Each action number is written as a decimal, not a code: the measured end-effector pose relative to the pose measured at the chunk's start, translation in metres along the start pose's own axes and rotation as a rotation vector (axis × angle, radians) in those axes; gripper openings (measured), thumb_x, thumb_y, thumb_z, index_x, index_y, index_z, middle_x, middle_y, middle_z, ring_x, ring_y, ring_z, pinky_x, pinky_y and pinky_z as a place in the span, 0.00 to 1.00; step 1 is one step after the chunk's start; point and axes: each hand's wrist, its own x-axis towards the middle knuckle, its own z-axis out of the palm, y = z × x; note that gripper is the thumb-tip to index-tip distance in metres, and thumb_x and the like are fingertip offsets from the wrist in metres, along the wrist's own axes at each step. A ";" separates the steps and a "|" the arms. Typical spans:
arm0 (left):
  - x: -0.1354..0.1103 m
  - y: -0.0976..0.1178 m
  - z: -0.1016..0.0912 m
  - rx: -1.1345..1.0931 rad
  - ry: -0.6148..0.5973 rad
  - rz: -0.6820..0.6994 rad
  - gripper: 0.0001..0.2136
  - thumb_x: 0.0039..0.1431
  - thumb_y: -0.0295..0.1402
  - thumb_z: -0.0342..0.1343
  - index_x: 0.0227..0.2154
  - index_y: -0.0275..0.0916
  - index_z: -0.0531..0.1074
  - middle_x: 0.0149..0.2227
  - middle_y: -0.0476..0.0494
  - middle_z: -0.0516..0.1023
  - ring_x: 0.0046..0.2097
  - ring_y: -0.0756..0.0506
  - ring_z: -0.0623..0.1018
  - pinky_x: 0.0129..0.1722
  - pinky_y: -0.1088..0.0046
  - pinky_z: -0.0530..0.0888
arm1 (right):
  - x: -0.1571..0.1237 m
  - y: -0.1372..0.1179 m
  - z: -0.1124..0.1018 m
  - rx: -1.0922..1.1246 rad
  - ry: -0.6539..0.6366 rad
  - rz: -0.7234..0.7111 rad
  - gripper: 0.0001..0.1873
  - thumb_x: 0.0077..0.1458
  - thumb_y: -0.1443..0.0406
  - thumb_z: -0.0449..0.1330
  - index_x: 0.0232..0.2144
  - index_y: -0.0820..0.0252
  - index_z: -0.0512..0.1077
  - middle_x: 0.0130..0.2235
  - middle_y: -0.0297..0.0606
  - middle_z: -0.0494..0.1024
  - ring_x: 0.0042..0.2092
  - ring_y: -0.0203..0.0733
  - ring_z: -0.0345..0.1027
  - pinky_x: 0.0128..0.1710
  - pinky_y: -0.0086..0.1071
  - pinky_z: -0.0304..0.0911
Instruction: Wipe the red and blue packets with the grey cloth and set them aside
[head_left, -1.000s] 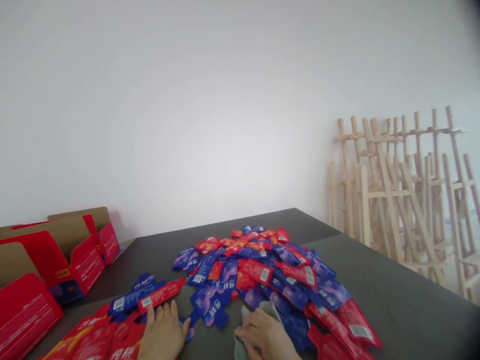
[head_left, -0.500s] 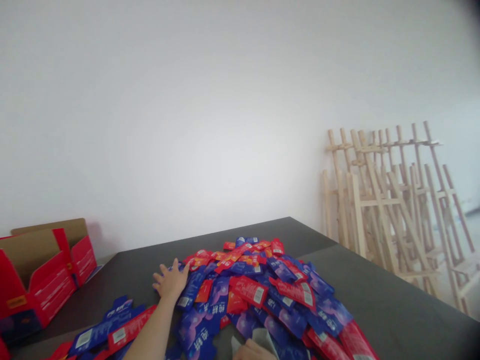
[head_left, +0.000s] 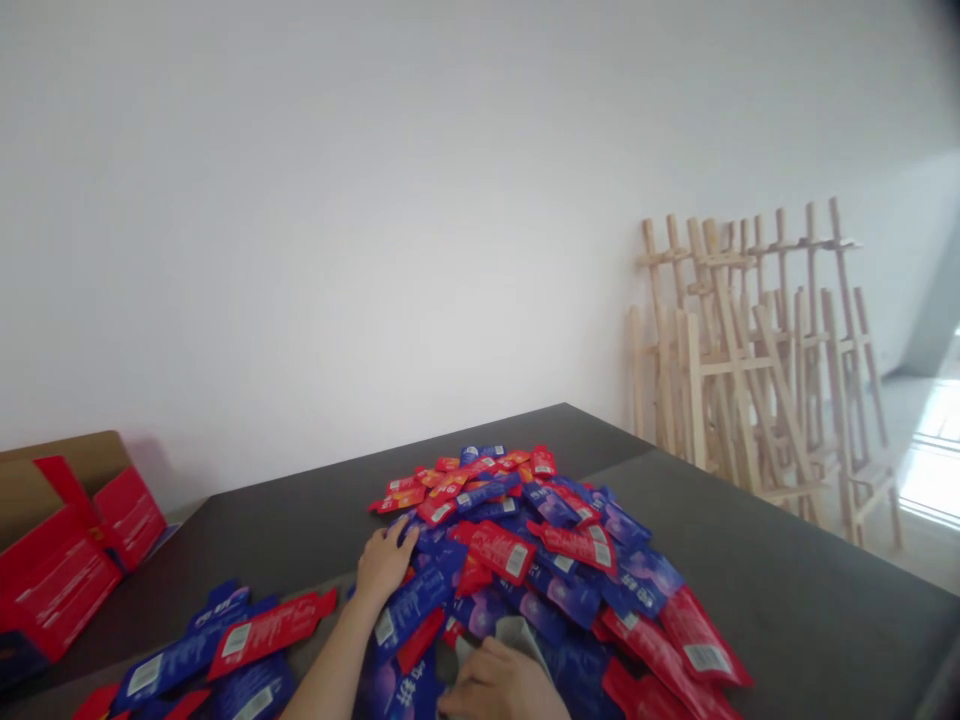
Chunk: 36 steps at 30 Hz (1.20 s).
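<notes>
A heap of blue and red foil pouches [head_left: 501, 548] is spread over the dark table. My left hand [head_left: 384, 568] rests on the heap's left edge, its fingers apart and touching blue pouches. At the near side of the heap, my right hand [head_left: 504, 682] has its fingers closed on a grey cloth [head_left: 519, 636], which partly shows above the knuckles. Left of my left forearm lies a smaller group of pouches, among them a red pouch [head_left: 271, 632] on top of blue ones.
Red and blue cardboard boxes [head_left: 60, 570] with raised flaps stand at the left of the black tabletop [head_left: 300, 515]. Beyond the table's right edge, several wooden easels [head_left: 739, 370] lean against the white wall [head_left: 390, 220].
My left hand has moved right, pushing pouches at the heap's left edge inward. My right hand with the grey cloth shows more fully. The view has shifted slightly to the right and down.
</notes>
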 end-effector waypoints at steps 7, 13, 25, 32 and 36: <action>-0.050 0.033 0.002 -0.043 0.037 -0.109 0.24 0.69 0.44 0.38 0.65 0.47 0.61 0.63 0.33 0.67 0.63 0.35 0.69 0.59 0.55 0.67 | 0.002 -0.034 -0.051 0.084 0.149 0.256 0.19 0.57 0.71 0.55 0.48 0.54 0.76 0.44 0.38 0.79 0.45 0.45 0.69 0.47 0.36 0.63; -0.092 0.044 -0.005 -0.103 0.072 -0.172 0.23 0.69 0.37 0.39 0.64 0.48 0.62 0.64 0.34 0.64 0.63 0.35 0.68 0.59 0.56 0.67 | 0.030 -0.037 -0.069 -0.138 -0.037 0.460 0.28 0.58 0.68 0.56 0.61 0.55 0.67 0.52 0.43 0.75 0.52 0.48 0.68 0.50 0.37 0.64; -0.151 0.045 -0.019 -0.062 -0.073 -0.029 0.23 0.65 0.28 0.47 0.62 0.40 0.65 0.69 0.37 0.60 0.69 0.42 0.59 0.65 0.67 0.59 | 0.034 -0.070 -0.107 -0.309 -0.205 0.352 0.14 0.60 0.68 0.56 0.47 0.61 0.75 0.47 0.48 0.77 0.50 0.54 0.69 0.45 0.42 0.66; -0.217 0.035 -0.009 0.185 -0.152 -0.022 0.30 0.66 0.38 0.46 0.67 0.27 0.55 0.71 0.24 0.49 0.71 0.25 0.50 0.67 0.47 0.53 | 0.008 -0.064 -0.087 -0.382 -0.298 0.307 0.09 0.60 0.68 0.58 0.39 0.60 0.79 0.43 0.47 0.77 0.46 0.54 0.71 0.40 0.42 0.68; -0.227 0.054 0.011 0.070 -0.138 0.008 0.31 0.64 0.31 0.44 0.67 0.21 0.51 0.71 0.23 0.47 0.72 0.29 0.47 0.69 0.49 0.49 | 0.015 -0.053 -0.110 -0.424 -0.261 0.394 0.11 0.61 0.71 0.55 0.39 0.65 0.79 0.43 0.51 0.77 0.46 0.56 0.71 0.40 0.44 0.68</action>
